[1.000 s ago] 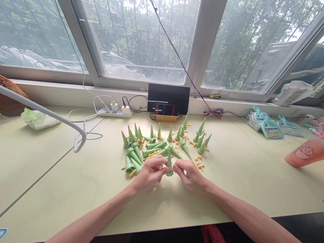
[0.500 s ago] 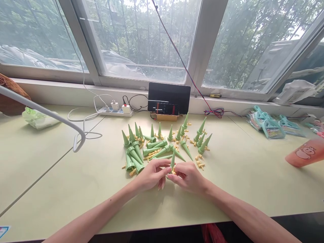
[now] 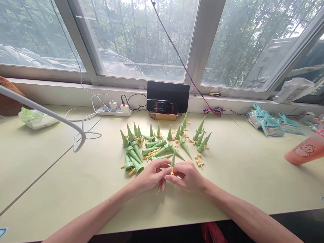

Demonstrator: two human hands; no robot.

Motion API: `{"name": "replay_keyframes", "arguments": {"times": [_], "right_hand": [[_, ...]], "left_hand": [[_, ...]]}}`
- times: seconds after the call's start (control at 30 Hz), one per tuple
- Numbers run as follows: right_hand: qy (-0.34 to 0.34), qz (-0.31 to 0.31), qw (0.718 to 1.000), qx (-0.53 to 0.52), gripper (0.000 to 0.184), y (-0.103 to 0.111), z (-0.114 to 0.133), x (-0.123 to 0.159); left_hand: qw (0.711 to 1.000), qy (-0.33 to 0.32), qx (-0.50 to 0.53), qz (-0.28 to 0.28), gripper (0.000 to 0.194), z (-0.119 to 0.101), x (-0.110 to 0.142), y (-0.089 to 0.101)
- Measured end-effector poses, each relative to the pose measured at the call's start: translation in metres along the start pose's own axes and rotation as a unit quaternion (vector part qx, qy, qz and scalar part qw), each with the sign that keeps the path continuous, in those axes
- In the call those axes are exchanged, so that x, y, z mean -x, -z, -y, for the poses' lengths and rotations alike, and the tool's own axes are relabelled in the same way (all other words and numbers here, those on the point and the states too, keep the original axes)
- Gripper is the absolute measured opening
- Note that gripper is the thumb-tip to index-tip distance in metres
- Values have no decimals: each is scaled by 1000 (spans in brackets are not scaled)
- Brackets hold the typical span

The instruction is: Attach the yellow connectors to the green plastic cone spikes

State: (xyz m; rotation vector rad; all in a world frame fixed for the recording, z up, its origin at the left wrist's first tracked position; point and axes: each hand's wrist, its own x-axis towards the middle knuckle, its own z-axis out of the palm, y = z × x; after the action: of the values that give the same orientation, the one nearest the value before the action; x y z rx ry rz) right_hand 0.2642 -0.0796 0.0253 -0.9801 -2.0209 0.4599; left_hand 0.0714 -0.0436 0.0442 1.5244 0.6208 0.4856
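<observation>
Between my two hands a green watering spike stands point up, tilted slightly right. A small yellow valve sits at its lower end, facing me. My left hand closes thumb and fingers on the spike's left side. From the right, my right hand has curled fingers and its thumb beneath the valve, gripping the same spike. The spike's base is mostly hidden by my fingers. Just beyond lie several more green spikes, some upright, others on their sides, with loose yellow valves among them.
A phone leans against a dark tablet at the back. A power strip with white cables stands to its left. On the right are an orange cup and teal packaged items. A grey curved bar crosses the left side.
The yellow valve is a little more exposed and my right thumb has shifted slightly left under it. Both hands keep their hold on the spike; the view has shifted slightly.
</observation>
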Motion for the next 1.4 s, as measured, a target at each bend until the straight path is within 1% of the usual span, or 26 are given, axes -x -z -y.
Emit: {"name": "replay_keyframes", "arguments": {"times": [0.2, 0.27, 0.37, 0.43, 0.53, 0.6, 0.73, 0.9, 1.0, 1.07, 1.2, 1.3, 1.4], "right_hand": [[0, -4, 1000, 4, 45, 1, 0, 0], [0, -10, 1000, 11, 46, 0, -1, 0], [-13, -21, 999, 22, 48, 0, -2, -1], [-29, -23, 999, 26, 49, 1, -3, -2], [-47, -30, 998, 25, 49, 3, -4, -4], [-48, -37, 998, 25, 50, 4, -4, -5], [-55, -47, 997, 29, 49, 5, -4, -6], [-65, -12, 998, 14, 40, 5, -2, -5], [-58, -10, 998, 11, 36, 5, -1, -4], [-55, -10, 998, 13, 36, 5, -1, -4], [-53, -3, 998, 20, 37, 4, -3, -4], [-55, 0, 998, 21, 37, 4, -3, -3], [-57, 22, 998, 17, 34, 5, -2, -4]], "left_hand": [[1000, -8, -1, -21, 32, -2, 0, -1], [998, -23, -9, -55, 31, -1, 1, -1], [989, -41, -38, -139, 28, 1, 2, -2], [980, -44, -65, -183, 27, 0, 3, -3], [967, -59, -103, -226, 27, -2, 4, -6], [959, -69, -130, -244, 29, -4, 4, -9], [942, -87, -198, -256, 28, 0, 5, -12], [916, -115, -286, -256, 12, 8, 3, -8], [903, -120, -332, -245, 12, 9, 1, -6], [899, -117, -349, -239, 13, 8, 1, -6], [894, -111, -364, -234, 20, 5, 0, -7], [890, -109, -371, -241, 23, 5, 0, -7], [888, -102, -372, -251, 22, 6, 0, -7]]}}
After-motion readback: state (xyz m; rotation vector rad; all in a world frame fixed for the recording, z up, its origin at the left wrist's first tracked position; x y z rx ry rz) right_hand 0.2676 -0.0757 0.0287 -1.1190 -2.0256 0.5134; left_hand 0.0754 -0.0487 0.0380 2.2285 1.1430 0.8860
